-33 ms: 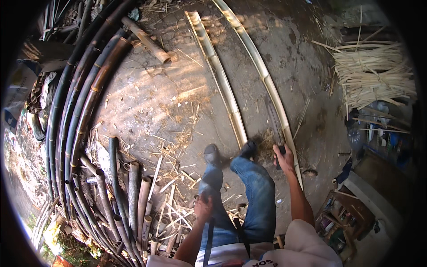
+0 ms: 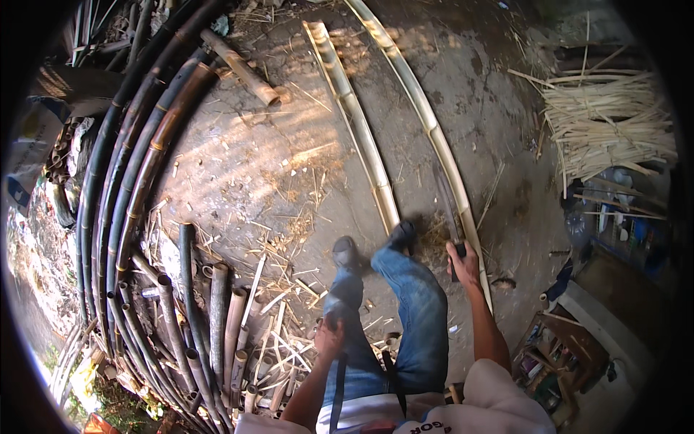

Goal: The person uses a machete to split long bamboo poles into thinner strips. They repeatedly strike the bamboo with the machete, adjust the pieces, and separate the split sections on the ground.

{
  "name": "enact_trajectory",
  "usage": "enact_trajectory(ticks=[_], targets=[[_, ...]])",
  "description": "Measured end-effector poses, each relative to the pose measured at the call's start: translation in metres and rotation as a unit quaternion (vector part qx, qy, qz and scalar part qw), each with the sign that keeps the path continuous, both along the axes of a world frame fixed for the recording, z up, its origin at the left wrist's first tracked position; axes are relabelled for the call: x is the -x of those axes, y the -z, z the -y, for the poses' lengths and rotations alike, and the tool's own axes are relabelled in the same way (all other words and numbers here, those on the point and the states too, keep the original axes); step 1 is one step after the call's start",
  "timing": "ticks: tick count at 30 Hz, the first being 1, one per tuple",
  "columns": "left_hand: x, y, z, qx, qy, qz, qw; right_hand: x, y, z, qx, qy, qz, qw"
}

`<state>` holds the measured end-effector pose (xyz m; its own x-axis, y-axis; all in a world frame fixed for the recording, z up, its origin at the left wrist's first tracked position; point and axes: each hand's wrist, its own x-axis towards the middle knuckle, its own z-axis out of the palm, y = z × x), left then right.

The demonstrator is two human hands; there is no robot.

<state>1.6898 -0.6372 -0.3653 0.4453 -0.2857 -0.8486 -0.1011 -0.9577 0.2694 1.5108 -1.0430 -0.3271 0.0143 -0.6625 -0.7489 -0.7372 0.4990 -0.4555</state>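
Observation:
My right hand [image 2: 468, 265] is closed round the dark handle of a machete [image 2: 446, 195], whose long blade points away from me. Alongside the blade lies a long split bamboo half [image 2: 439, 141], its pale hollow face showing. A second split bamboo half [image 2: 354, 119] lies to its left, its near end beside my right shoe [image 2: 402, 235]. My left hand [image 2: 330, 337] is at my left leg, fingers curled; what they hold, if anything, I cannot make out.
Long dark bamboo poles [image 2: 137, 148] curve along the left, with cut bamboo tubes [image 2: 217, 318] near me. A short bamboo piece [image 2: 242, 69] lies at the far left. Pale strips are piled [image 2: 607, 119] at the right, above a cluttered wooden box [image 2: 560, 347]. Shavings litter the floor.
My right shoe has shifted slightly away from me. My right hand and the machete have barely moved, and my left hand stays at my leg.

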Motion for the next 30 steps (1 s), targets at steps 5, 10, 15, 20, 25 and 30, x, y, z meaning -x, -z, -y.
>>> enact_trajectory(ticks=[5, 10, 15, 20, 25, 30], targets=[[-0.052, -0.022, 0.042, -0.008, -0.013, -0.065, 0.998, 0.007, -0.007, 0.001, 0.083, 0.007, 0.065, 0.994], [-0.089, -0.013, 0.099, 0.007, -0.102, -0.062, 0.993, -0.047, 0.062, 0.065, 0.134, -0.074, -0.028, 0.988], [-0.121, -0.035, 0.21, -0.021, -0.06, 0.056, 0.996, -0.121, 0.144, 0.133, 0.275, -0.209, 0.052, 0.937], [-0.134, -0.01, 0.251, -0.083, -0.012, 0.082, 0.993, -0.244, 0.172, 0.229, 0.099, -0.207, 0.05, 0.972], [-0.168, 0.003, 0.263, -0.079, -0.006, 0.12, 0.99, -0.391, 0.149, 0.269, 0.307, -0.003, 0.353, 0.884], [-0.183, 0.011, 0.263, -0.067, -0.008, 0.107, 0.992, -0.305, 0.353, 0.25, 0.133, -0.181, -0.044, 0.973]])
